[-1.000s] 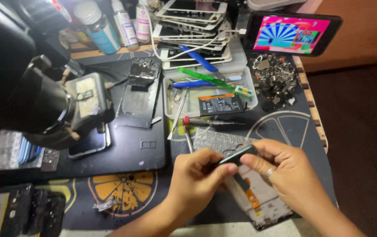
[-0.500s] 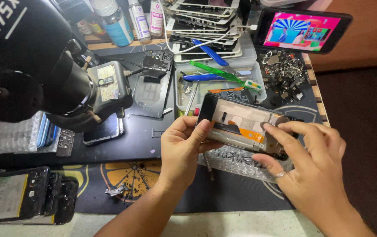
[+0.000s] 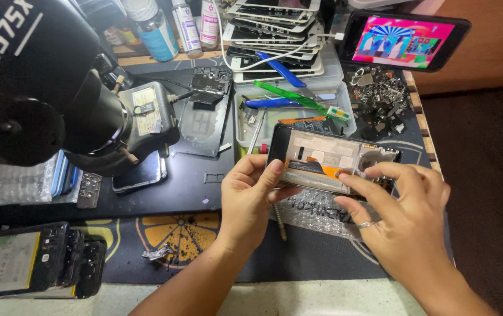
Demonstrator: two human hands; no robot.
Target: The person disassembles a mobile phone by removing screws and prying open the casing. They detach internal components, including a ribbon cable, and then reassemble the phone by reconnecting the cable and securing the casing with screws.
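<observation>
Both hands hold an opened phone body [image 3: 328, 159] above the mat, its inner side facing up with a pale shield and an orange flex strip showing. My left hand [image 3: 251, 196] grips its left end, thumb on the edge. My right hand [image 3: 400, 213] supports the right end, with the index finger resting on the lower middle of the inner side; a ring is on one finger. Under the phone lies a piece of bubble wrap [image 3: 316, 208] on the dark work mat [image 3: 216, 246].
A black microscope [image 3: 35, 82] looms at left over another opened phone [image 3: 201, 120]. Behind are a white tray [image 3: 245, 126] with blue and green tools, a stack of phone screens [image 3: 275, 29], bottles [image 3: 155, 23], a screw pile [image 3: 380, 96], a lit phone [image 3: 403, 41]. Phones [image 3: 35, 260] lie front left.
The phone body has been lifted off the mat and turned inner side up. The thin tool that the hands held a second ago is gone from them. The view has shifted closer.
</observation>
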